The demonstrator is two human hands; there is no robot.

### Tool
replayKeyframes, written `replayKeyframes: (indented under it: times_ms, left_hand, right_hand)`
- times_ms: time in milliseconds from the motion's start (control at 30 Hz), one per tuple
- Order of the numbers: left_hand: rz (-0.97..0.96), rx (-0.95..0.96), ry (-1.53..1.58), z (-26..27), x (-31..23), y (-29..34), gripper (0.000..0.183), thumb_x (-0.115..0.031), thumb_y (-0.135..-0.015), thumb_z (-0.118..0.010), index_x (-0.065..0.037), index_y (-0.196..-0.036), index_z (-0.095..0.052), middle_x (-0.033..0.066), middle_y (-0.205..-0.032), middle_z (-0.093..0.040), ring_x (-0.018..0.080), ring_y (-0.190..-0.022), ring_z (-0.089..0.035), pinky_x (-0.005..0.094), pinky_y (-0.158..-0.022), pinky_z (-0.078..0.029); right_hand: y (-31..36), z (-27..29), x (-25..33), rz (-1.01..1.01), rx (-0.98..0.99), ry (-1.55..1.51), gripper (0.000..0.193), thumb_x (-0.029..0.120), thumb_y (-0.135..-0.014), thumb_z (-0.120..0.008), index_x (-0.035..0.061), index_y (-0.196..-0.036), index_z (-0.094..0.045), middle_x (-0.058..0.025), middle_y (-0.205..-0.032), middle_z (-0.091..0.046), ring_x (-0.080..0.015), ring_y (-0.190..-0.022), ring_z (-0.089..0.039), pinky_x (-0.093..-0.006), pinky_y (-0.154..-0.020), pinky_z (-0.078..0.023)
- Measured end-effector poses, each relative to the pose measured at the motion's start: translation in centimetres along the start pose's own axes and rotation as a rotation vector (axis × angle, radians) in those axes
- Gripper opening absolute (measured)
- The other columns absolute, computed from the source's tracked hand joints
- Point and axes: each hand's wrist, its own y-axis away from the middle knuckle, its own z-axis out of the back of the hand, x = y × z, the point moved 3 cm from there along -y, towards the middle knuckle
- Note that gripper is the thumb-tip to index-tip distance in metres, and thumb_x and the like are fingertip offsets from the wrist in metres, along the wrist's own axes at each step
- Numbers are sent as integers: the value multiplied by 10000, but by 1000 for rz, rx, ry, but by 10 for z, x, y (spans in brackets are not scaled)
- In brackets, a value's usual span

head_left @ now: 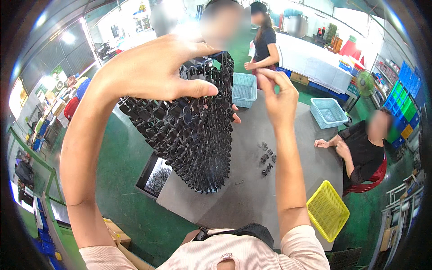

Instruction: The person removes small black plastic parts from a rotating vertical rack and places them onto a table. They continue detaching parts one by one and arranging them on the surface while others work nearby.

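Observation:
My left hand is raised high and grips the top edge of a black bag-like mesh made of many small linked plastic pieces. The mesh hangs down in a rounded, tapering shape above the table. Off to its right, my right hand is lifted with thumb and fingertips pinched together, apart from the mesh. Whatever may be between those fingertips is too small to make out. Several small black pieces lie loose on the grey table below.
Two light blue baskets and a yellow basket stand around the table. A box of small parts is at its left side. One person sits at the right; others stand across. Fingertips of another hand show beside the mesh.

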Motion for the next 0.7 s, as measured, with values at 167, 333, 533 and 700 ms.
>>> replayKeyframes:
  times_ms: [167, 333, 533, 700]
  left_hand:
    - [-6, -81, -31, -7, -1, -8, 589, -303, -858, -678, -33, -1358, -523, 223, -1322, -552, 383, -1220, -520, 446, -1058, -391]
    - [-29, -137, -11, -9, 0, -10, 536, -267, -856, -676, -16, -1315, -561, 222, -1274, -585, 384, -1191, -537, 445, -1037, -404]
    - [-32, -155, -20, -9, -2, -12, 496, -249, -869, -664, -5, -1292, -579, 214, -1291, -580, 383, -1186, -542, 442, -1032, -411]
    - [-52, -145, -22, -9, -8, -15, 490, -242, -874, -662, -13, -1299, -575, 198, -1313, -572, 372, -1225, -527, 439, -1051, -406]
  right_hand:
    - [-7, -28, 95, 269, -189, 1, 141, 193, -792, -741, 106, -902, -726, -39, -875, -679, -243, -860, -587, -360, -786, -413]
    - [-9, -38, 103, 205, -286, 59, 125, 203, -781, -743, 113, -864, -716, -46, -830, -660, -259, -837, -574, -385, -763, -384]
    - [-23, -38, 84, -229, 112, -718, 100, 126, -880, -688, 38, -923, -707, -28, -821, -667, -112, -770, -597, -272, -742, -450]
    - [-29, -20, 70, -139, 293, -896, 130, 100, -906, -670, -16, -962, -683, -21, -870, -673, -64, -808, -589, -211, -759, -450]
